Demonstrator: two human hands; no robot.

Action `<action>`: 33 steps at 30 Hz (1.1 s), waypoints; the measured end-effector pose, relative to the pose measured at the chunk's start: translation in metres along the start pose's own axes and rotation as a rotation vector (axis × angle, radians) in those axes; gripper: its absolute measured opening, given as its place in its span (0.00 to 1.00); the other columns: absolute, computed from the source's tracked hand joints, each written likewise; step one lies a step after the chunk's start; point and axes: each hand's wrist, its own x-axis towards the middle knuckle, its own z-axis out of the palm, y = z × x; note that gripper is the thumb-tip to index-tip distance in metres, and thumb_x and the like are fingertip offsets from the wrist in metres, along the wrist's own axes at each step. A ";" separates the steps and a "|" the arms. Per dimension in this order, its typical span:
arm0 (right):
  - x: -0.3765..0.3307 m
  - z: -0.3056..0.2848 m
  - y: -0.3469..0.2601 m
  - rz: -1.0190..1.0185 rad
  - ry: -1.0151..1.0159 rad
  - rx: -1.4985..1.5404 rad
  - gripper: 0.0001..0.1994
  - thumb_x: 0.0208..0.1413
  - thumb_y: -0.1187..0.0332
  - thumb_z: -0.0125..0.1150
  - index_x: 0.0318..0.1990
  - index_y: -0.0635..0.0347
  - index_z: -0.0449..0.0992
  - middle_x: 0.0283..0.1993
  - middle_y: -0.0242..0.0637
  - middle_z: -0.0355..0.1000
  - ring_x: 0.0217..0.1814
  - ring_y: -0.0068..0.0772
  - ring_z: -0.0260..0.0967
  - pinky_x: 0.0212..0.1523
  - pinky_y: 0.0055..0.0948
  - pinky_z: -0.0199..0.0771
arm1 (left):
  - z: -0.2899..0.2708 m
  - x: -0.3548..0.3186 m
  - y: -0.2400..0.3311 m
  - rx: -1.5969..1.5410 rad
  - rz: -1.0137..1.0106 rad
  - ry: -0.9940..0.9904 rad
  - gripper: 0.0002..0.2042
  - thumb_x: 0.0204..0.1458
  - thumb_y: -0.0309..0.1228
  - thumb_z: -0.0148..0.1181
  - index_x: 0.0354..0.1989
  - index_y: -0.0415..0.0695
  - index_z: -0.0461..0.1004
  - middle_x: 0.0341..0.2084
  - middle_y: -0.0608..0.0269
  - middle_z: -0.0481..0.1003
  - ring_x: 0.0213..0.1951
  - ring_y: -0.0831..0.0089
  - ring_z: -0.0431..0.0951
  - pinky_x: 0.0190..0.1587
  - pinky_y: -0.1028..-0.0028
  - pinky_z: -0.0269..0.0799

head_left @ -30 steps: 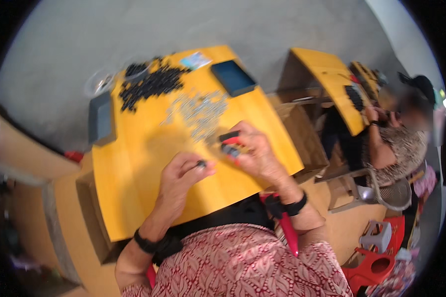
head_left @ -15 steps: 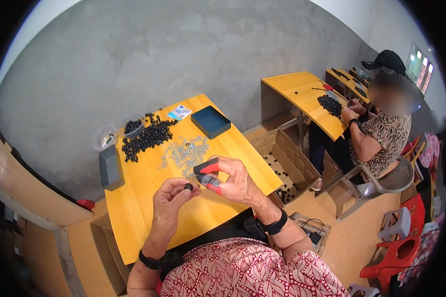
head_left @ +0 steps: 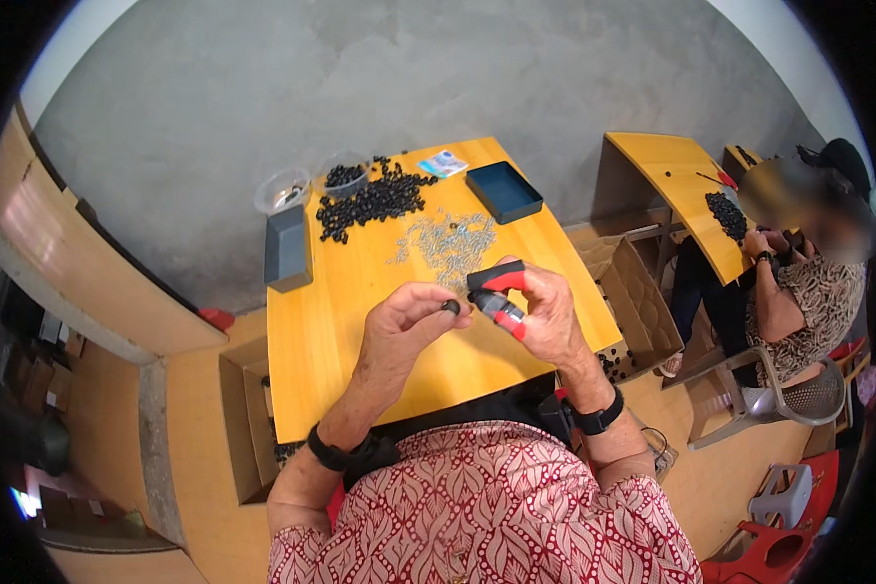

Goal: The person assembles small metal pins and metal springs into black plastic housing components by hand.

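My left hand (head_left: 406, 326) pinches a small round black knob-like part (head_left: 450, 306) between thumb and fingertips, above the near half of the yellow table (head_left: 341, 375). Close by on its right, my right hand (head_left: 543, 313) has its thumb and index finger bent toward each other, with red and black coverings on them. Whether something small sits between those two fingertips I cannot make out. Just beyond the hands lies a spread of small silvery metal pieces (head_left: 448, 243). Farther left is a heap of black parts (head_left: 375, 206) like the one I hold.
A grey bin (head_left: 288, 255) and clear tubs (head_left: 283, 191) stand at the left edge; a dark blue tray (head_left: 504, 192) lies back right. Cardboard boxes (head_left: 642, 302) flank the table. To the right, another person (head_left: 798, 311) sits at a separate table (head_left: 676, 190).
The view has shifted, so the table and both hands appear farther right and higher. The left hand keeps its pinch on the black part; the right hand stays close beside it.
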 end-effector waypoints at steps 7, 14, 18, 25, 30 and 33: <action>0.002 0.008 0.007 0.039 -0.039 0.170 0.10 0.47 0.79 0.64 0.39 0.65 0.78 0.33 0.35 0.72 0.35 0.27 0.70 0.39 0.24 0.70 | -0.001 -0.003 -0.002 0.002 -0.006 -0.004 0.10 0.56 0.20 0.57 0.47 0.37 0.72 0.39 0.58 0.78 0.42 0.73 0.79 0.50 0.75 0.72; -0.005 0.017 0.012 0.110 -0.022 0.249 0.10 0.47 0.79 0.65 0.39 0.65 0.79 0.34 0.35 0.73 0.38 0.27 0.71 0.41 0.25 0.71 | -0.002 -0.007 -0.010 0.015 -0.007 0.041 0.11 0.55 0.20 0.58 0.47 0.37 0.74 0.38 0.56 0.79 0.40 0.70 0.81 0.49 0.74 0.75; -0.006 0.024 0.017 0.115 -0.020 0.232 0.11 0.46 0.78 0.66 0.40 0.65 0.79 0.34 0.34 0.73 0.37 0.27 0.72 0.41 0.25 0.71 | -0.006 -0.006 -0.012 0.002 -0.020 0.041 0.11 0.56 0.22 0.59 0.47 0.35 0.74 0.37 0.60 0.79 0.38 0.74 0.80 0.47 0.76 0.74; -0.004 0.025 0.009 0.052 -0.094 0.029 0.11 0.45 0.78 0.68 0.39 0.63 0.79 0.35 0.38 0.74 0.38 0.32 0.74 0.40 0.27 0.73 | -0.018 -0.009 -0.021 0.022 -0.022 0.075 0.09 0.56 0.23 0.59 0.45 0.35 0.75 0.35 0.59 0.79 0.36 0.74 0.80 0.45 0.76 0.74; -0.001 0.022 0.008 0.021 -0.124 -0.014 0.12 0.44 0.77 0.69 0.39 0.63 0.79 0.35 0.39 0.75 0.38 0.35 0.74 0.40 0.28 0.73 | -0.022 -0.011 -0.025 0.009 -0.055 0.061 0.09 0.57 0.24 0.59 0.44 0.36 0.76 0.33 0.60 0.80 0.36 0.74 0.81 0.44 0.76 0.75; -0.002 0.019 0.006 0.008 -0.118 -0.027 0.12 0.44 0.76 0.69 0.39 0.64 0.79 0.35 0.39 0.75 0.38 0.35 0.74 0.40 0.29 0.73 | -0.019 -0.009 -0.022 0.040 -0.057 0.057 0.09 0.57 0.25 0.58 0.44 0.36 0.76 0.33 0.61 0.80 0.36 0.75 0.80 0.44 0.77 0.75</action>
